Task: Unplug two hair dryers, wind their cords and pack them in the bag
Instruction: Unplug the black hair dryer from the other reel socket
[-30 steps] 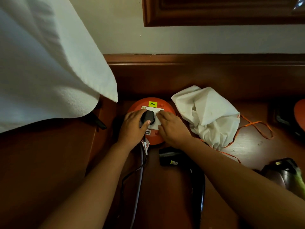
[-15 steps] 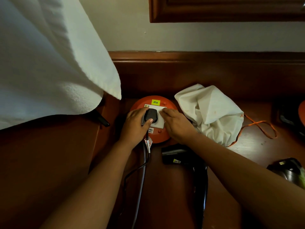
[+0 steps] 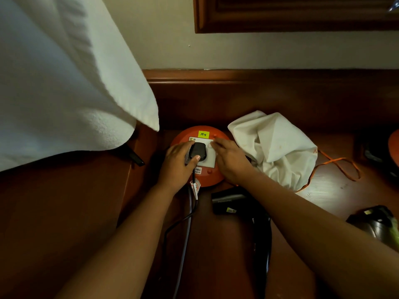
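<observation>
Two dryers show: one black dryer lies on the wooden desk just below the right forearm, its handle running toward the viewer, and a second dark dryer sits at the right edge, partly cut off. There is one white bag with an orange drawstring trailing to the right, one orange reel with a white socket plate on top, and one black plug seated in that plate.

The left hand reaches in from below and grips the plug, fingers curled over its left side and thumb pressed against its near edge. The right hand lies flat on the plate and the reel beside the plug, fingers stretched forward and holding nothing; its fingertips rest near the plate's far right corner.

A black cord drops from the plug toward the viewer, beside a grey cord, with a small white tag hanging just below the reel. A yellow sticker marked M4 sits on the reel's far side. The bag lies crumpled just right of the reel, touching the right wrist. A white towel hangs over the upper left and hides that part of the desk. Another orange object shows at the far right edge, too cut off to identify.
</observation>
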